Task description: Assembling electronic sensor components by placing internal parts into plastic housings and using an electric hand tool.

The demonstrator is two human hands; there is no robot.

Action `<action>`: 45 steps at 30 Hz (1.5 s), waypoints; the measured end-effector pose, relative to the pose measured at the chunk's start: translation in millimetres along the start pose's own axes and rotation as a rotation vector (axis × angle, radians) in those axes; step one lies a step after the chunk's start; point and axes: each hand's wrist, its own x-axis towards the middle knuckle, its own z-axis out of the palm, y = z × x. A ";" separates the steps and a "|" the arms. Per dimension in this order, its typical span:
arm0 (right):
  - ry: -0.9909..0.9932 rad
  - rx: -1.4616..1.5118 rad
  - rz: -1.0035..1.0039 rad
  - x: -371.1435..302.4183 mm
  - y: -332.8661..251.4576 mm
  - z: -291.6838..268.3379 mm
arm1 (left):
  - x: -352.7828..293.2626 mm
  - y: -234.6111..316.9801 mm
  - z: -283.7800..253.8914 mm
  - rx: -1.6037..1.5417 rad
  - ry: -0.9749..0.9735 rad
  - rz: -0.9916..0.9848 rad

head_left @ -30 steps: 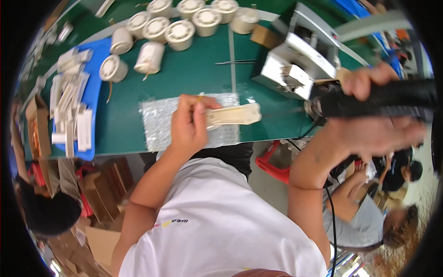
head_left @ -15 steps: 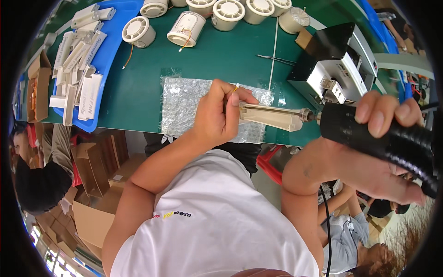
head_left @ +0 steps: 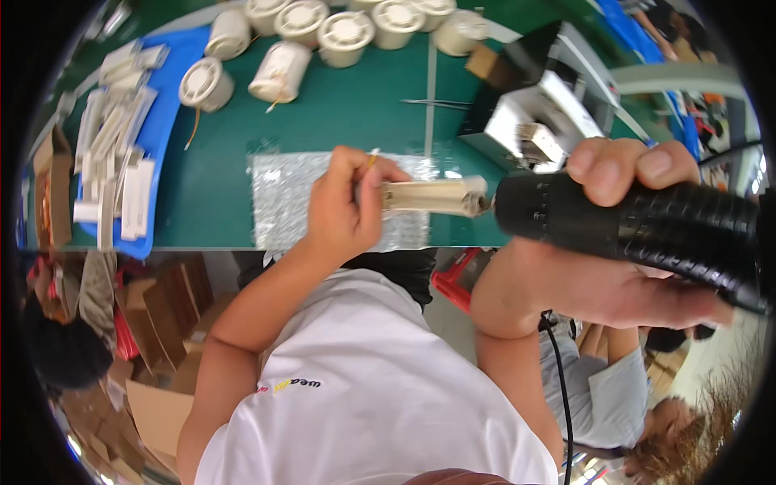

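Closed around one end of a long off-white plastic housing piece (head_left: 432, 196), my left hand (head_left: 347, 202) holds it level above a bubble-wrap sheet (head_left: 283, 198). A short yellow wire (head_left: 373, 157) pokes up by its fingertips. My right hand (head_left: 598, 279) grips a thick black electric screwdriver (head_left: 582, 206), pointing left. The driver's tip is at the right end of the housing piece; blur hides whether a screw sits there.
A blue tray (head_left: 166, 105) with several white plastic parts lies at the left, beside a cardboard box (head_left: 53, 190). Several white round fan units (head_left: 346, 36) stand at the back. A black and silver machine (head_left: 537, 101) and tweezers (head_left: 436, 103) are at the right.
The housing piece has turned in my left hand, so its hollow side shows less. The screwdriver has come closer to its right end. The whole view has shifted.
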 end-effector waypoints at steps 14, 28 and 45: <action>0.197 -0.876 -0.572 75.1 -15.2 -76.7 | 1.3 10.4 7.5 0.231 -0.039 -0.080; 0.362 -0.558 -0.120 39.1 -81.5 -39.8 | -0.3 2.5 3.0 0.180 0.014 -0.052; 0.319 -0.364 -0.132 47.0 -35.6 -76.7 | 4.7 4.9 -0.5 0.170 -0.022 -0.061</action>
